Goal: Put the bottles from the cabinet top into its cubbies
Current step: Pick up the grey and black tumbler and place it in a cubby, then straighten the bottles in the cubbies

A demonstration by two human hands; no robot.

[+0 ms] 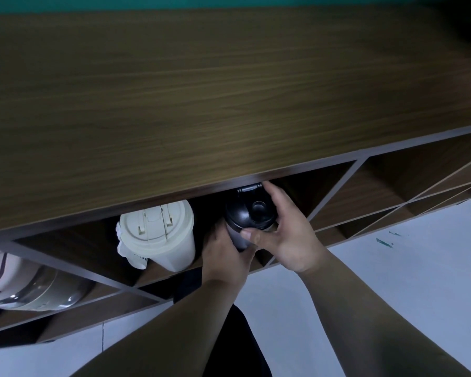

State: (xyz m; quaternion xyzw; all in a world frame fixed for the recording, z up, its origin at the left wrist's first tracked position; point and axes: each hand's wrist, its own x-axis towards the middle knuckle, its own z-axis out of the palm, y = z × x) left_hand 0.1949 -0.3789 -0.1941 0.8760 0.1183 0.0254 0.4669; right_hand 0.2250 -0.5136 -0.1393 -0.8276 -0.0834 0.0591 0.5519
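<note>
The big wooden cabinet top point(201, 85) was bare where it showed. Under it, the cubbies point(335, 197) had slanted walls. A cream bottle point(161, 235) already stood in one cubby. Right beside it, both hands held a black bottle point(245, 213) at the cubby mouth. The left hand point(223, 257) was wrapped around its body, and the right hand point(288, 235) gripped its lid. It should be slid in slowly and kept straight, clear of the cream bottle. The floor point(392, 268) below was pale.
</note>
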